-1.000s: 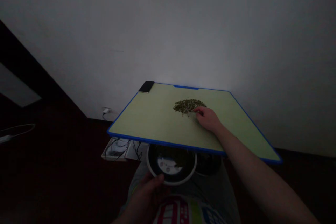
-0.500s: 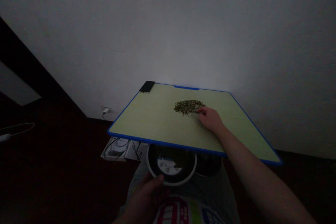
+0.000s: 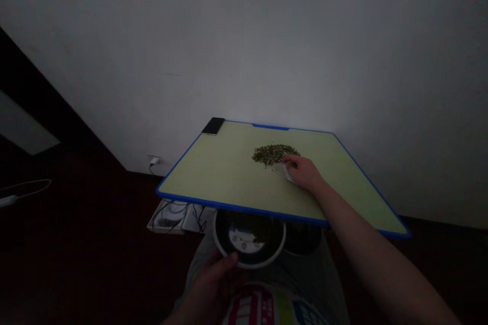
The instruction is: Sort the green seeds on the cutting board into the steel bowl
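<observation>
My left hand [image 3: 213, 282] grips the near rim of a round bowl [image 3: 281, 249], thumb over the edge. The bowl rests at my lap under the table's front edge, dark inside, with some small greenish bits and a bright reflection. My right hand [image 3: 304, 171] is at the near right edge of a spread pile of small green-brown grains [image 3: 272, 153] on the table [image 3: 213, 175]. Its fingers are bent and closed together; what they hold cannot be made out. A pale, thin patch [image 3: 282, 170] shows beside and under the fingers, too faint to name.
A black phone or tablet [image 3: 213, 126] lies at the table's far left corner. Below the front edge are a dark round container [image 3: 303, 237] and a white box with cables [image 3: 168, 216]. A charger [image 3: 154, 161] is plugged into the wall behind.
My right hand has shifted slightly left along the pile's near edge, and the pale patch by its fingers shows more clearly. My left hand and the bowl stay put.
</observation>
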Available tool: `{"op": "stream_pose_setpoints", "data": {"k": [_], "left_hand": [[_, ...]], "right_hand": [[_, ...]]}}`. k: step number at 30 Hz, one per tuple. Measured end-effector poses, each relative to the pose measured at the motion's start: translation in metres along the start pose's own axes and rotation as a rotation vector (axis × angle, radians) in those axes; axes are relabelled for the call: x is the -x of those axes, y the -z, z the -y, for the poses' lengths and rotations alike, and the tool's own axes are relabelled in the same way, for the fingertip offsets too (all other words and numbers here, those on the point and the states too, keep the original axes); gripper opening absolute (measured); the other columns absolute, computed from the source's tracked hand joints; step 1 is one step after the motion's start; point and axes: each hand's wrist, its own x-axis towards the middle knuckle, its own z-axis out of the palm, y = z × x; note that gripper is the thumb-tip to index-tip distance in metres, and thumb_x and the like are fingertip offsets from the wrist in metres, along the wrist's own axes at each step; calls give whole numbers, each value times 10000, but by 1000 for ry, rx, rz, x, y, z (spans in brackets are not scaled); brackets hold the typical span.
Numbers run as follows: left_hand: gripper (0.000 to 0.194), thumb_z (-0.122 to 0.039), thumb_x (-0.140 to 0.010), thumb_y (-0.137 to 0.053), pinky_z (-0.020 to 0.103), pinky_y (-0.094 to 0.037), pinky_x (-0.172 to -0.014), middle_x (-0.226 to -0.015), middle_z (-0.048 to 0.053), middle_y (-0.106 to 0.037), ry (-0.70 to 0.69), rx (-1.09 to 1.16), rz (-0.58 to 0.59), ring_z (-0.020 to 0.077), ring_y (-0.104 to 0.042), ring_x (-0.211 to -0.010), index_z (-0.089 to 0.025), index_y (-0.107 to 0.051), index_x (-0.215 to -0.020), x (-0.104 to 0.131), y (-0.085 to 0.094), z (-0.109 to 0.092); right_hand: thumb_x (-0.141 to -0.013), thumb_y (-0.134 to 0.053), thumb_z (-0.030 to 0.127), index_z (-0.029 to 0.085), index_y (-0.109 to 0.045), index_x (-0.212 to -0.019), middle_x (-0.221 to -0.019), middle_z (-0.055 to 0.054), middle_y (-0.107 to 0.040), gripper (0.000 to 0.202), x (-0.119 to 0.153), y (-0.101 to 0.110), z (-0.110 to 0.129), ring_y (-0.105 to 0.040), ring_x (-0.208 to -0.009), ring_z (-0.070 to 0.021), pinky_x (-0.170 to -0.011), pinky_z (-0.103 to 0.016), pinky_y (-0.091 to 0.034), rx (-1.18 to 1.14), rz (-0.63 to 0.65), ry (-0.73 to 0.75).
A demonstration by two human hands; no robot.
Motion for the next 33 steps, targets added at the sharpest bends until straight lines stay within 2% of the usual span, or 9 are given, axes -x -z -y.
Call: {"op": "stream_pose_setpoints", "data": {"k": [5, 12, 19, 26, 29, 33], "left_hand": [[515, -166, -747, -732, 358, -560, -740, -999, 75, -793, -6, 7, 13, 265, -740, -917, -203, -539, -1223, 0, 0, 0], [390, -177, -731, -751, 350, -558, -746, -1010, 78, -793, 25, 27, -13, 246, -745, -878, -196, -592, -1086, -1, 0, 1], [317, -179, -722, -758, 333, -559, -717, -991, 70, -797, -2, 0, 4, 235, -745, -856, -193, -618, -1006, -2, 1, 1], [357, -186, -725, -756, 348, -560, -719, -924, 62, -801, 3, -7, 0, 248, -749, -839, -197, -608, -1050, -1, 0, 1], [380, -174, -713, -759, 351, -560, -737, -990, 68, -797, 0, 12, -28, 252, -745, -873, -200, -613, -1063, -2, 1, 2], [374, -173, -747, -734, 367, -557, -783, -1074, 88, -781, -3, 11, 37, 263, -731, -954, -194, -599, -1095, -2, 3, 3]], "right_hand": [[-831, -495, 168, 189, -730, -1042, -958, -63, -739, 316, 2, 0, 4, -648, -853, -189, -816, -294, -466, -36, 35, 38], [-854, -498, 191, 197, -719, -1069, -1073, -70, -726, 309, 3, -3, 5, -647, -976, -204, -896, -316, -461, -29, 39, 88], [-861, -490, 194, 180, -708, -1091, -977, -71, -737, 317, 4, -7, 16, -651, -893, -197, -851, -305, -467, 10, 31, 107], [-855, -492, 199, 189, -707, -1079, -925, -69, -735, 311, 3, -7, 19, -646, -852, -196, -815, -303, -463, 22, -11, 9], [-863, -493, 215, 191, -707, -1076, -923, -74, -733, 303, 1, -7, 17, -641, -855, -204, -811, -311, -460, 28, -27, 1], [-861, -490, 215, 184, -705, -1085, -885, -69, -726, 313, 0, -9, 16, -635, -813, -195, -803, -306, -460, 9, -36, 14]]}}
